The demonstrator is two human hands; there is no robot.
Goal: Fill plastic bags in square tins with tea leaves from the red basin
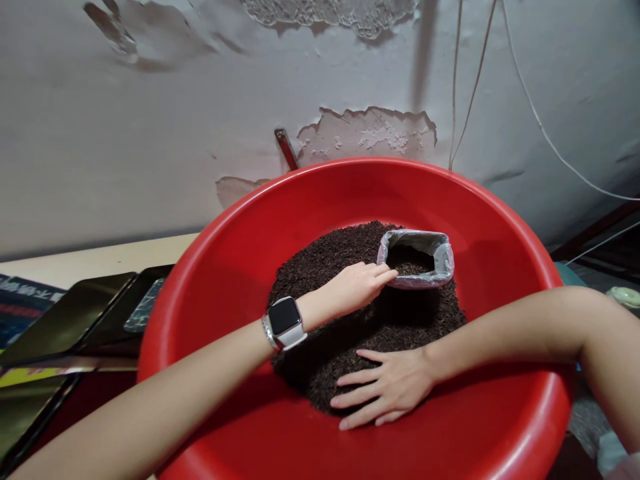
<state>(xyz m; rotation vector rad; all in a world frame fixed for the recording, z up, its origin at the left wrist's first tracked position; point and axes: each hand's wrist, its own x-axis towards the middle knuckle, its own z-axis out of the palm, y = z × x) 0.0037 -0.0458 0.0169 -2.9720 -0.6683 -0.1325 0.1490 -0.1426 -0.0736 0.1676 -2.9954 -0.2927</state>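
Observation:
A large red basin (250, 427) holds a heap of dark, loose dried leaves (325, 260). My left hand (357, 288), with a watch on its wrist, pinches the near left edge of a rectangular container lined with clear plastic (443, 260). Some of the same dark material lies inside the container, which is held above the heap. My right hand (387, 388) rests palm down on the near edge of the heap, its fingers spread and pointing left.
Left of the basin, dark flat trays or folders (75, 313) and a blue printed sheet (25, 307) lie on a pale table (115, 257). Behind stands a peeling wall (150, 133) with hanging cables (530, 107).

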